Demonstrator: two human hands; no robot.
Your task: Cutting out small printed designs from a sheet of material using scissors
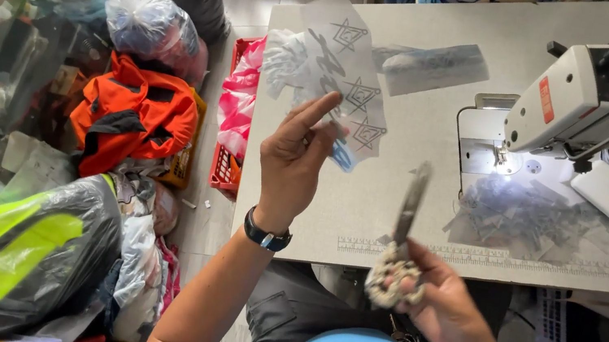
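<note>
Holding a clear sheet (342,70) and scissors (399,245) above my table (398,203).
My left hand (294,161) pinches the sheet; my right hand (447,302) grips the scissors.

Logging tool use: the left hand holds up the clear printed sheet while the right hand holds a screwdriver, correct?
Not quite. In the head view the right hand holds scissors, not a screwdriver. The left hand does hold the clear printed sheet.

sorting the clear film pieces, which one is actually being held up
The clear sheet with dark emblems, pinched in the left hand. The plain strip and the heap lie on the table.
</note>
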